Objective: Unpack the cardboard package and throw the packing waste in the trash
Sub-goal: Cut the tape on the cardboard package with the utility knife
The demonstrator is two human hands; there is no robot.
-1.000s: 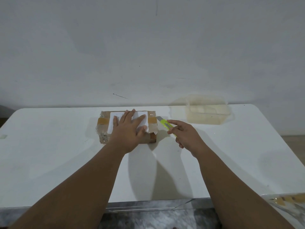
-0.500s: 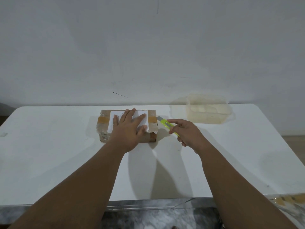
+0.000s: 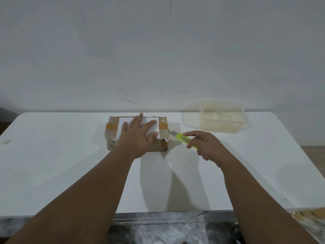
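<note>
A small cardboard package (image 3: pixel 111 136), wrapped in clear and brown tape with a white label on top, lies at the back middle of the white table (image 3: pixel 52 169). My left hand (image 3: pixel 138 138) rests flat on its top, fingers spread. My right hand (image 3: pixel 204 147) holds a yellow-green utility knife (image 3: pixel 183 138) just right of the package. The knife's blade tip points at the package's right end and lies close to it.
A clear plastic container (image 3: pixel 222 118) stands at the back right of the table, near the wall. A crumpled clear wrapper with brown tape (image 3: pixel 307 215) shows at the lower right corner. The table's front edge runs just below my forearms.
My right hand has closed on the knife and lifted its handle off the table; the blade still points at the package's right end. My left hand has stayed flat on the package.
</note>
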